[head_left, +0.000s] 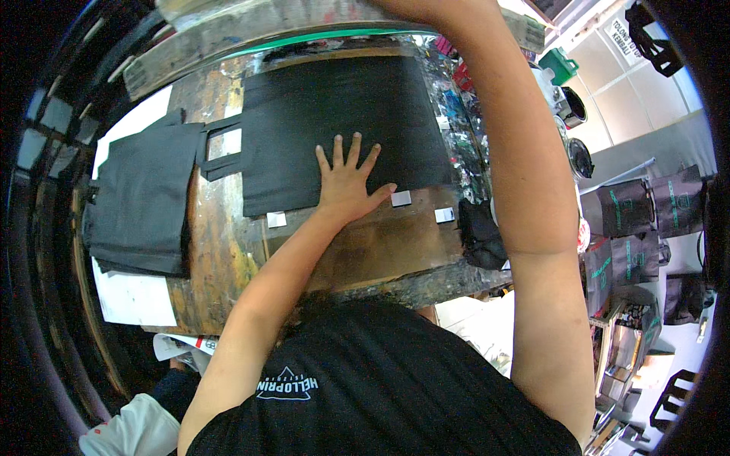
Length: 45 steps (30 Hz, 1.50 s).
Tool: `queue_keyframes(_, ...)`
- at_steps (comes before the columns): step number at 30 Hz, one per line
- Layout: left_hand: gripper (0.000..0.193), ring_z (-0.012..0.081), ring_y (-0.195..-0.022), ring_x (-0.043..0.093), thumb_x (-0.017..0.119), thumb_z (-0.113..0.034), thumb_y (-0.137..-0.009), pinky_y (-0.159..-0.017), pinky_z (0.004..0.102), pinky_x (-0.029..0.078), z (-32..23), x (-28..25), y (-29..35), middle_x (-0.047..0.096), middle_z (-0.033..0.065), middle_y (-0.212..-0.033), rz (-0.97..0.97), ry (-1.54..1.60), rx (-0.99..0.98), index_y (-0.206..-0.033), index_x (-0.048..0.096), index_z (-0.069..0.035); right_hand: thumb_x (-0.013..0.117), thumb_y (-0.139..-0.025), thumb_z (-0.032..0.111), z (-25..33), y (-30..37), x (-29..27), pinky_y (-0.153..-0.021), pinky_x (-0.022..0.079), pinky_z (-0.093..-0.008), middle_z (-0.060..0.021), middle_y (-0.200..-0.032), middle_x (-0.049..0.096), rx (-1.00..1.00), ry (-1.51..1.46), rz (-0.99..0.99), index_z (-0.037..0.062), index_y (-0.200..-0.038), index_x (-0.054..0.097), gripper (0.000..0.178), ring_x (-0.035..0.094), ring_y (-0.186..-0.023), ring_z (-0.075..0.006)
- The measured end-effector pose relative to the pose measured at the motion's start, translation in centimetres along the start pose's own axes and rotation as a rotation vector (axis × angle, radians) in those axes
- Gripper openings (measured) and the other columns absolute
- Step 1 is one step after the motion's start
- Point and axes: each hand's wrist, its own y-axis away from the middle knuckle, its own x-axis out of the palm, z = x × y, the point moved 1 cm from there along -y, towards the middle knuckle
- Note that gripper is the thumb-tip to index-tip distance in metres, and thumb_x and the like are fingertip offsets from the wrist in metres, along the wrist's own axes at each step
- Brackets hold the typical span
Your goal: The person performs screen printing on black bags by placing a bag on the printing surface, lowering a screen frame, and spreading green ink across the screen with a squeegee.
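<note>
Stained table [220,228] holds black bag [296,99], left hand [346,184] splayed flat atop

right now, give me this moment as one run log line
left hand: spread on black bag | right hand: out of view, right forearm extends past top edge | black fabric stack: left of bag

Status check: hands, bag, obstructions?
Left hand spread flat on black tote bag. Right hand out of view past top edge. Bag flat, handle leftward. Nothing visible atop it except left hand.
</note>
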Motion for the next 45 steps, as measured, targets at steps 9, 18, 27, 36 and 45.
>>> queue_keyframes(9, 0.083, 0.0513, -0.157, 0.021, 0.043, -0.073, -0.101, -0.119, 0.0795, 0.005, -0.2, -1.7, 3.1, 0.030, 0.0229, -0.170, -0.098, 0.048, -0.017, -0.164, 0.040, -0.019, 0.045, -0.102, 0.072, 0.1, 0.2, 0.0, -0.096, 0.053, -0.0496, -0.0216, -0.104, 0.075, 0.046, -0.038, -0.054, -0.0014, -0.104, 0.072, 0.078, 0.070, -0.100, -0.0329)
queue_keyframes(18, 0.095, 0.0485, -0.158, 0.020, 0.054, -0.076, -0.094, -0.124, 0.0719, 0.008, 3.3, -2.7, 6.5, 0.028, 0.0239, -0.171, -0.084, 0.064, -0.113, -0.165, 0.037, -0.014, 0.051, -0.099, 0.069, 0.5, 1.2, -0.4, -0.086, 0.054, -0.0503, -0.0265, -0.095, 0.074, 0.031, -0.032, -0.133, -0.0029, -0.092, 0.071, 0.075, 0.071, -0.094, -0.0391)
queue_keyframes(27, 0.103, 0.0158, -0.104, 0.070, 0.088, -0.010, -0.085, -0.092, 0.0284, 0.056, 11.5, -21.2, 6.8, 0.073, 0.0094, -0.112, -0.660, 1.577, -0.205, -0.163, 0.022, 0.004, 0.059, -0.096, 0.066, 1.2, 8.8, 4.9, -0.083, 0.047, -0.0523, -0.0177, -0.090, 0.073, -0.129, 0.096, -0.322, 0.0069, -0.091, 0.067, 0.059, 0.071, -0.089, -0.0372)
queue_keyframes(36, 0.103, 0.0255, -0.108, 0.069, 0.100, -0.042, -0.066, -0.099, 0.0417, 0.050, 10.9, -6.2, 16.8, 0.076, 0.0137, -0.116, -0.422, 0.766, -0.536, -0.148, 0.055, 0.001, 0.087, -0.072, 0.022, 1.0, 18.6, 14.8, -0.088, 0.041, -0.0505, -0.0091, -0.104, 0.063, -0.093, -0.081, 0.222, 0.0122, -0.121, 0.056, 0.059, 0.062, -0.104, -0.0312)
queue_keyframes(45, 0.117, 0.0259, -0.108, 0.065, 0.093, -0.058, -0.068, -0.102, 0.0417, 0.036, 10.0, -6.0, 17.9, 0.076, 0.0114, -0.119, -0.445, 0.438, -0.487, -0.156, 0.045, 0.002, 0.091, -0.071, 0.027, 0.8, 17.2, 12.9, -0.088, 0.043, -0.0495, -0.0148, -0.109, 0.069, 0.035, -0.083, 0.288, 0.0085, -0.121, 0.059, 0.062, 0.064, -0.109, -0.0369)
